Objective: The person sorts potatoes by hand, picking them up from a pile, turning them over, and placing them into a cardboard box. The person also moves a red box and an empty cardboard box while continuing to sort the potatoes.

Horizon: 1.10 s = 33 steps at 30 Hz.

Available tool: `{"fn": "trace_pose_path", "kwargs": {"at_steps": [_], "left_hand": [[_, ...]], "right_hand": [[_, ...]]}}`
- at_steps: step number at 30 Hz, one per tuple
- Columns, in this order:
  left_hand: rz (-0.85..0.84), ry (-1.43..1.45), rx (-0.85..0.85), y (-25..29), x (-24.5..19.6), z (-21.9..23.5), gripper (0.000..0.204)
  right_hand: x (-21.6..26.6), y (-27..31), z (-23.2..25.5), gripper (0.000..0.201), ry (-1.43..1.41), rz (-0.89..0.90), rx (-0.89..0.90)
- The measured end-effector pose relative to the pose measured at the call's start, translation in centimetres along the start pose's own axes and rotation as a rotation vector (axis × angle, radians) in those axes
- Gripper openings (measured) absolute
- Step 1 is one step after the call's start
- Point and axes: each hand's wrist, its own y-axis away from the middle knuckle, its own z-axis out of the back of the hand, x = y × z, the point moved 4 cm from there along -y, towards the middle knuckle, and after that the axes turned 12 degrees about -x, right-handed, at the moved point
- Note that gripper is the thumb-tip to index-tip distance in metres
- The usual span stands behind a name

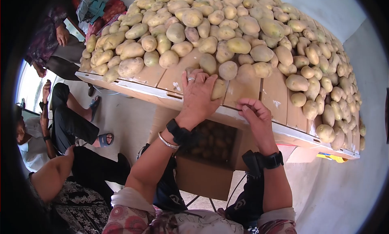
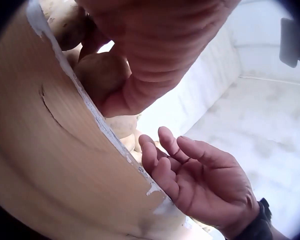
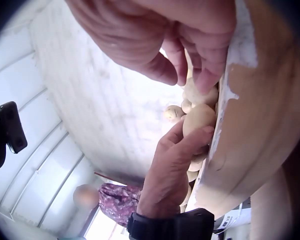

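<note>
At the near edge of the wooden table point(image 1: 142, 82), my left hand point(image 1: 197, 96) holds a potato point(image 1: 219, 89) between thumb and fingers. The right wrist view shows that same potato point(image 3: 199, 119) in the left hand's grip point(image 3: 165, 170), right beside the table edge. My right hand point(image 1: 258, 118) hovers over the edge to the right, fingers loosely bent with nothing between them. Its palm point(image 2: 210, 187) faces up in the left wrist view. Many loose potatoes point(image 1: 192, 17) are heaped on the tabletop beyond both hands.
Below the table edge, between the knees, stands an open cardboard box point(image 1: 204, 177) with potatoes inside. On the left sit other people, one in a dark patterned top point(image 1: 44, 39). Bags point(image 1: 95, 9) lie at the far left, and a pale wall point(image 1: 368, 64) rises at the right.
</note>
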Motion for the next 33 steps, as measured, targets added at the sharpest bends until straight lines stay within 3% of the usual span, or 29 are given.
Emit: {"fn": "trace_pose_path", "kwargs": {"at_steps": [4,9,11,12,14,16,18,19,20,22,27,30,32,33], "left_hand": [[0.002,0.048,-0.036,0.2,-0.4,0.3,0.055],[0.065,0.217,-0.11,-0.1,-0.2,2.1,0.05],[0.171,0.632,-0.249,-0.3,0.0,3.1,0.042],[0.159,0.635,-0.268,-0.6,0.1,3.6,0.042],[0.61,1.182,-0.438,-0.6,2.0,4.1,0.039],[0.67,1.247,-0.549,-0.4,4.7,3.9,0.033],[1.012,1.633,-0.566,-0.1,6.0,4.2,0.028],[1.102,1.672,-0.526,0.2,6.5,3.9,0.027],[1.09,1.682,-0.533,0.3,6.7,3.9,0.027],[1.029,1.349,-0.439,1.0,6.6,4.0,0.029],[1.014,1.327,-0.43,0.8,7.2,4.8,0.035],[0.939,1.35,-0.454,0.0,6.6,5.1,0.035],[0.902,1.347,-0.287,-0.2,5.8,4.2,0.04],[0.895,1.359,-0.283,0.0,5.3,3.6,0.04]], "right_hand": [[-0.6,-0.1,0.0,0.018,0.045,-0.004,0.005],[-0.4,0.0,-0.9,0.019,-0.145,-0.016,0.046],[-0.1,0.0,-0.9,0.02,-0.162,-0.033,0.058],[-0.2,0.0,-0.9,0.02,-0.18,-0.042,0.062],[-0.3,-0.4,-1.7,0.02,-0.195,-0.046,0.073],[-0.3,-0.8,-2.1,0.019,-0.186,-0.04,0.066],[0.0,-0.9,-3.2,0.019,-0.172,-0.039,0.085],[0.6,-1.0,-3.9,0.019,-0.148,-0.03,0.109],[1.2,-1.0,-4.2,0.019,-0.144,-0.017,0.113],[1.3,0.0,-4.3,0.02,-0.217,-0.061,0.093],[-0.7,0.6,-3.5,0.021,-0.25,-0.179,0.142],[-0.8,-0.2,-3.8,0.021,-0.424,-0.246,0.156],[-1.0,-0.9,-3.6,0.022,-0.556,-0.225,0.16],[-0.8,-0.7,-3.5,0.022,-0.549,-0.214,0.154]]}}
